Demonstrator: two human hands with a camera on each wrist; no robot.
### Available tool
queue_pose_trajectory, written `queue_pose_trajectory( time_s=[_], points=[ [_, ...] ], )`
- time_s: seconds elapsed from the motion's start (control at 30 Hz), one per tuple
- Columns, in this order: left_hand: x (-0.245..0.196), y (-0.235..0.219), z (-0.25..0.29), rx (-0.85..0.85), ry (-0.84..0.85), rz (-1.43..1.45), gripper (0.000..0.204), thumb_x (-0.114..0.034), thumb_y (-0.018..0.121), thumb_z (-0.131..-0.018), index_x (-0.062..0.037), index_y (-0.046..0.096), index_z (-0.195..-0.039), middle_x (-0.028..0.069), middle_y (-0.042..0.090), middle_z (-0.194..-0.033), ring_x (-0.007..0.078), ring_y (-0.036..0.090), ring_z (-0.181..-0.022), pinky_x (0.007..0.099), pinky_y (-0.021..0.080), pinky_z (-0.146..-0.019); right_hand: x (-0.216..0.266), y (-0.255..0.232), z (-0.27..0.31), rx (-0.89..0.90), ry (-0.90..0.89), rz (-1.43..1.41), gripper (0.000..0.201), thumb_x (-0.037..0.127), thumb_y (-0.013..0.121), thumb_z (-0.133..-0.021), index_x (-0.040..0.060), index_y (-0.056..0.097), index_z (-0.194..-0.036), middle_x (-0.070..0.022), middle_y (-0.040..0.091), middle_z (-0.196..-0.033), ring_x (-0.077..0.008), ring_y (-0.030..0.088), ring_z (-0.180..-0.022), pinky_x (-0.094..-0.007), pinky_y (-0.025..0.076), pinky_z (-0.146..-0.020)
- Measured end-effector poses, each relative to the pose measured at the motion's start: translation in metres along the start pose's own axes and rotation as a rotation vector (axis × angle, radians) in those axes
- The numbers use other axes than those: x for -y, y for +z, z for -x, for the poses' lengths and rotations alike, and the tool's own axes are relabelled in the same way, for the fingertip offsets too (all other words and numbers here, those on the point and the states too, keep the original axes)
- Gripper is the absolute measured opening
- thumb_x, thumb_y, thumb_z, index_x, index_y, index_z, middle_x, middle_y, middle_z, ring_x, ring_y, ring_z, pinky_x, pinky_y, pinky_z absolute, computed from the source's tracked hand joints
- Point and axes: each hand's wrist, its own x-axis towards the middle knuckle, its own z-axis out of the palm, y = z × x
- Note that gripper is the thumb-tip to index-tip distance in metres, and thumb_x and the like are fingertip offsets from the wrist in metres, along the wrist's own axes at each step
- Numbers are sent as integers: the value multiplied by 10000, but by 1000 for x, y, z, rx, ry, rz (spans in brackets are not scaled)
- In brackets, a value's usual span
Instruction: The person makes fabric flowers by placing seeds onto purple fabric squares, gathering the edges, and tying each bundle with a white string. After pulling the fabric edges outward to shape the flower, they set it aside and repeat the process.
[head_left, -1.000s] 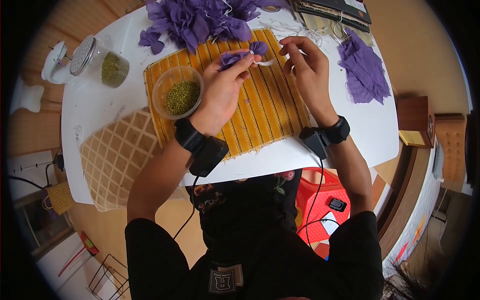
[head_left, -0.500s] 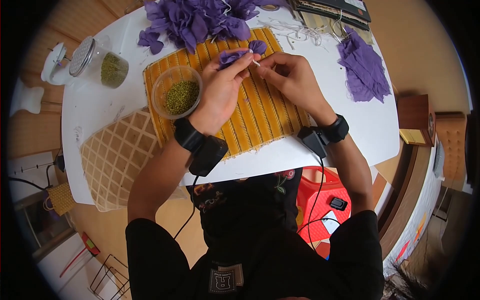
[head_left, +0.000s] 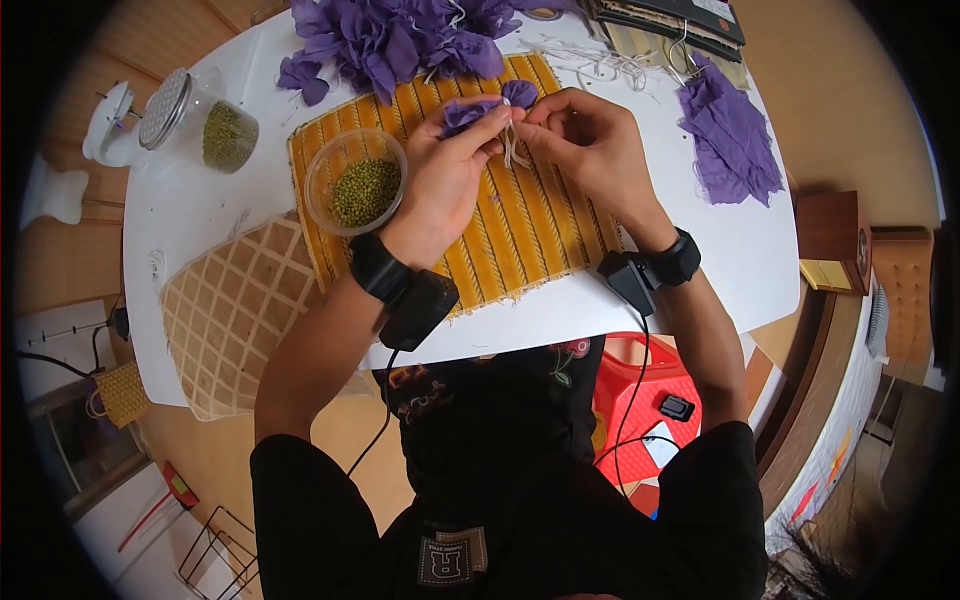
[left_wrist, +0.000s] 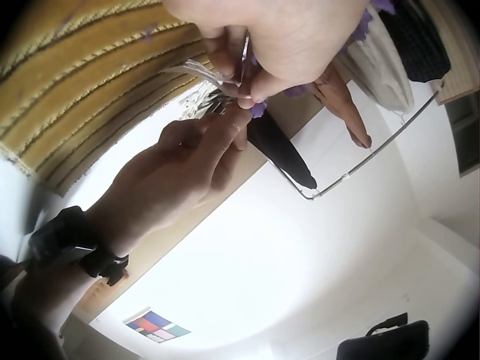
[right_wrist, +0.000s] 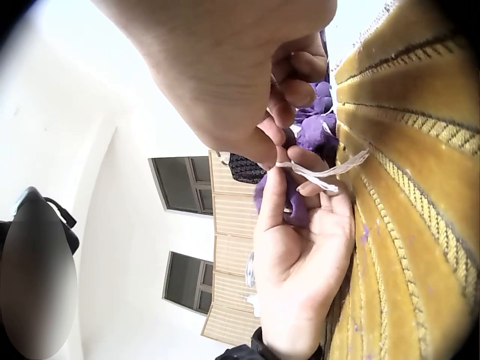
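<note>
My left hand (head_left: 445, 170) pinches a piece of purple cloth (head_left: 519, 93) between thumb and fingers. One end of the cloth is gathered into a small round bulb that pokes out past the fingertips. White string (right_wrist: 322, 176) is at the neck of the bulb, and its loose ends dangle over the mat. With thumb and forefinger my right hand (head_left: 602, 150) pinches the string close to that neck, its fingertips right by the left ones. Part of the cloth is hidden inside the left palm.
A striped yellow mat (head_left: 500, 250) lies under both hands. By the left wrist stands a clear tub (head_left: 312, 190) of green beans. A jar (head_left: 228, 138) lies farther left. Purple fabric (head_left: 370, 45) is heaped behind, near loose white strings (head_left: 615, 68); flat purple cloth (head_left: 730, 140) lies right.
My right hand has come in from the right to meet the left fingertips and takes hold of the string. The string ends, earlier pointing right, now hang down toward me. The left hand stays put.
</note>
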Motion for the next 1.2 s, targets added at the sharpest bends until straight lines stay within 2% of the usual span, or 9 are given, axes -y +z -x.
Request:
queue_pose_trajectory(
  time_s=[0.27,0.57,0.63,0.67,0.73,0.83,1.0,1.1,1.2],
  points=[
    [0,0,0,27,1,-31,159,-24,667,-866,-13,639,-1022,126,684,-994,180,654,-969,252,456,-767,-8,3,2,-21,-56,141,150,128,750,-768,13,672,-825,-16,555,-577,-70,491,-542,-240,401,-510],
    [1,-1,0,26,3,-34,151,-40,666,-869,-13,650,-1017,110,696,-973,129,630,-887,235,433,-722,4,2,4,-50,-106,202,120,64,735,-764,22,646,-833,-50,600,-648,-119,532,-556,-259,429,-535],
    [2,-2,0,28,2,-17,144,-43,660,-874,-14,653,-1014,107,696,-973,131,631,-893,238,438,-731,2,3,5,-45,-264,250,144,33,733,-755,48,655,-875,-46,625,-748,-151,574,-602,-276,455,-554],
    [2,-2,0,31,0,-2,136,-45,654,-878,-14,656,-1011,104,696,-973,133,632,-900,240,443,-740,2,2,5,-45,-264,250,144,33,733,-755,48,655,-875,-46,625,-748,-151,574,-602,-276,455,-554],
    [1,-1,1,6,-16,8,129,-48,647,-884,-17,658,-1009,105,697,-980,138,636,-905,242,448,-749,4,0,4,28,-422,365,178,45,727,-750,92,679,-915,-45,638,-852,-211,607,-651,-300,486,-579],
    [-5,2,3,-15,-51,2,123,-55,640,-891,-21,660,-1008,108,698,-996,146,644,-913,245,457,-765,0,1,4,27,-466,431,243,52,720,-737,129,693,-966,-48,635,-874,-256,617,-679,-316,504,-593],
    [-5,2,3,-8,-63,-37,123,-61,642,-891,-28,663,-1008,114,699,-1014,149,654,-909,247,462,-768,-3,-3,3,43,-509,493,223,68,725,-727,133,713,-941,-42,627,-839,-250,619,-669,-313,502,-586],
    [-6,2,2,14,-85,-98,161,-68,610,-912,-31,632,-1068,114,676,-1077,140,620,-962,244,429,-776,-4,-3,4,46,-516,487,196,71,730,-720,127,721,-908,-36,625,-821,-245,618,-656,-316,501,-582],
    [-4,2,2,4,-72,-39,117,-44,653,-879,-26,662,-994,109,699,-993,146,653,-889,248,471,-753,-9,-3,1,33,-554,477,182,72,731,-728,117,722,-905,-35,624,-809,-226,611,-635,-307,492,-570]
  ],
)
